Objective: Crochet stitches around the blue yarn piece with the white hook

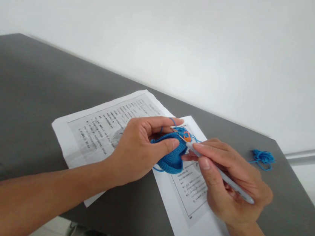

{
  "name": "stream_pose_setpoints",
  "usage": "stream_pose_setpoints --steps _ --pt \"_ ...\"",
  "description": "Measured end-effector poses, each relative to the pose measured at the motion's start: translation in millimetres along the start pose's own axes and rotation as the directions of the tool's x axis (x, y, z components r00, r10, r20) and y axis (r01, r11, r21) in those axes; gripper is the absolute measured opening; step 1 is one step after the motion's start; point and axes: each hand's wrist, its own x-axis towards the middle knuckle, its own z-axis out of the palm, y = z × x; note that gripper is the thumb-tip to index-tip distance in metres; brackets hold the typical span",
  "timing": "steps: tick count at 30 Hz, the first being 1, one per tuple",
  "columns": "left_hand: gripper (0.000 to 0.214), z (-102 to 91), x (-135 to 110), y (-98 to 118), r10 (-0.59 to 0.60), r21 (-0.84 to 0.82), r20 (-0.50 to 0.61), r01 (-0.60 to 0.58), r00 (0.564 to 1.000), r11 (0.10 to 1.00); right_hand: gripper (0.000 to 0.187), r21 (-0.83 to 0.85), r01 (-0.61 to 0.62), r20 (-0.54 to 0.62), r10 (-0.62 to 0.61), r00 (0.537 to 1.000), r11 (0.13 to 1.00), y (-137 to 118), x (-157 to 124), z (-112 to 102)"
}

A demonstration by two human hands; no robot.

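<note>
Blue yarn, worked in close rings, forms a cupped crocheted piece (172,158) held near the middle of the view, above 2 printed sheets. The left hand (138,148) pinches it, the thumb pressed on its near face and the other fingers mostly hidden behind, probably to steady the soft fabric and present its upper rim to the hook (233,184). A thin yarn strand (174,123) runs up over the left index finger, which points outward, seemingly so that the strand is tensioned and within reach. The right hand (241,177) pinches the hook's grey handle between thumb and fingertips, somewhat like a pen, a hold that likely favours small turns of the tip. That tip meets the rim beside an orange marker (187,137); whether it passes through a stitch is too small to tell. Under the work, the left sheet (100,121) and the right sheet (173,214) lie aslant on the grey table (36,85), perhaps so the print can be glanced at, though the hands cover part of it. A loose yarn bundle (263,157) rests to the right, apart from both sheets, which presumably leaves the working area uncluttered.
</note>
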Motion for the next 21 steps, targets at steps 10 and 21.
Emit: stream_pose_setpoints --steps 10,21 --pt "0.032 -3.9 1.0 0.4 0.056 0.145 -0.038 -0.05 0.998 0.988 0.042 -0.055 0.005 -0.005 -0.005 1.0 0.998 -0.6 -6.3 6.1" --pt "0.037 -4.1 0.3 2.7 0.054 0.124 -0.009 -0.052 0.999 0.991 0.048 -0.035 0.021 -0.017 -0.022 1.0 0.999 1.1 -7.0 10.0"
